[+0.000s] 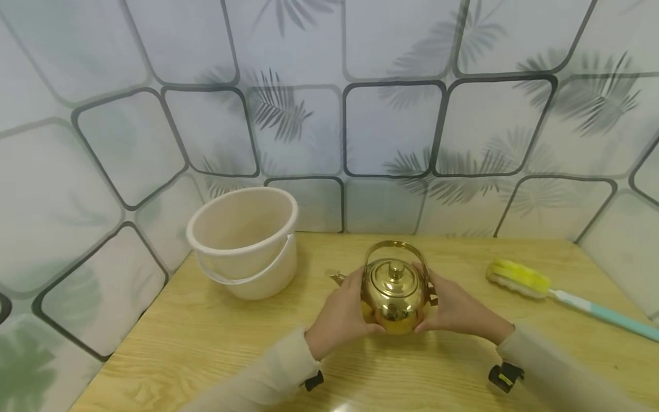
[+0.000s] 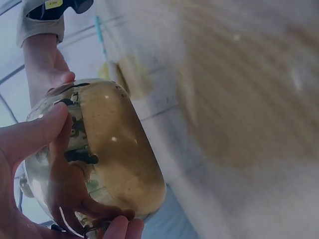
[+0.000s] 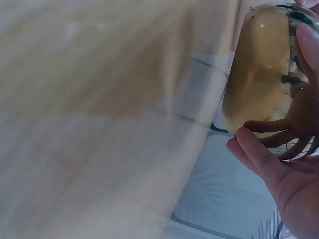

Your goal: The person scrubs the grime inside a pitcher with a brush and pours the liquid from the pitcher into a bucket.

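A shiny gold teapot (image 1: pixel 395 292) with its lid on and its arched handle upright is held between both hands, its spout (image 1: pixel 336 277) pointing left. My left hand (image 1: pixel 342 312) grips the spout side, thumb at the front. On the opposite side my right hand (image 1: pixel 458 306) grips the body, its thumb also at the front. The left wrist view shows the pot's smooth base (image 2: pixel 122 144) held off the tabletop, with a gap beneath it. Fingertips of the right hand (image 3: pixel 294 184) press the lower body in the right wrist view. The far fingers are partly hidden behind the pot.
A white bucket (image 1: pixel 257 272) with its handle hanging down stands left of the pot on the wooden table (image 1: pixel 247 355). To the right lies a brush (image 1: pixel 520 278) with a yellow-and-white head and a teal handle. Patterned wall covering (image 1: pixel 391 131) encloses the table's back and sides.
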A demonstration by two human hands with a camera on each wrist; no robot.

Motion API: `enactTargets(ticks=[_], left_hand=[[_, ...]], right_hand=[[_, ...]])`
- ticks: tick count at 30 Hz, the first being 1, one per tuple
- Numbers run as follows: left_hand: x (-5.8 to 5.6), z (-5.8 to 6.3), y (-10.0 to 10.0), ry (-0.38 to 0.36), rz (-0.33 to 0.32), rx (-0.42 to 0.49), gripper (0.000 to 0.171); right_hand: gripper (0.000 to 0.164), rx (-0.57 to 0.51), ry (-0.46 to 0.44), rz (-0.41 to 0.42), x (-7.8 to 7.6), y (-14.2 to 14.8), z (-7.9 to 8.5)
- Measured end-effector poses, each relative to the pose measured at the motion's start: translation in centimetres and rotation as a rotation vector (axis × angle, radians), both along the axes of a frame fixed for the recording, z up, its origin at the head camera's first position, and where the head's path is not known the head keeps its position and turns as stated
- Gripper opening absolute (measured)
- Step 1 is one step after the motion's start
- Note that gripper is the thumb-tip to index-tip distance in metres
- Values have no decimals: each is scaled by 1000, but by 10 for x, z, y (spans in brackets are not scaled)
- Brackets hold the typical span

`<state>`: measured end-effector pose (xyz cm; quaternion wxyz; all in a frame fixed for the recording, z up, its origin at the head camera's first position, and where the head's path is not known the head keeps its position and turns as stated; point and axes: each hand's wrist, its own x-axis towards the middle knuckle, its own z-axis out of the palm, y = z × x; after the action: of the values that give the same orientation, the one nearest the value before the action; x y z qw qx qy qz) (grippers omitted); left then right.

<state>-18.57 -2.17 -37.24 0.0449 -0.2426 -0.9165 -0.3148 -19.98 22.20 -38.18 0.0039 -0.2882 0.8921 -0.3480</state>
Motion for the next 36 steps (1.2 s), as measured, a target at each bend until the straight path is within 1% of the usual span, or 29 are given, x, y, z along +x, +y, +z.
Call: enactTargets(ticks=[3, 8, 13, 17, 21, 26, 32, 36], left_hand=[[5, -4, 1, -19, 5, 6, 113], [11, -9, 2, -21, -3, 5, 113], [14, -13, 2, -18, 5, -10, 113], [15, -15, 2, -22, 19, -31, 114], [17, -17, 2, -22, 19, -38, 114], [17, -21, 1, -15, 15, -41, 115], [17, -24, 0, -7, 3, -38, 115], [16, -23, -2, 2, -18, -59, 114]], right_hand=[[119, -1, -4, 2, 5, 1, -5], [121, 10, -12, -13, 10, 2, -11], [121, -23, -37, 21, 11, 2, -16], [119, -29, -48, 38, 11, 3, -18], [119, -30, -51, 49, 11, 2, -20], [120, 4, -29, 41, 11, 3, -24], [121, 17, -6, 38, 11, 2, -24], [122, 19, -5, 40, 12, 2, -23]])
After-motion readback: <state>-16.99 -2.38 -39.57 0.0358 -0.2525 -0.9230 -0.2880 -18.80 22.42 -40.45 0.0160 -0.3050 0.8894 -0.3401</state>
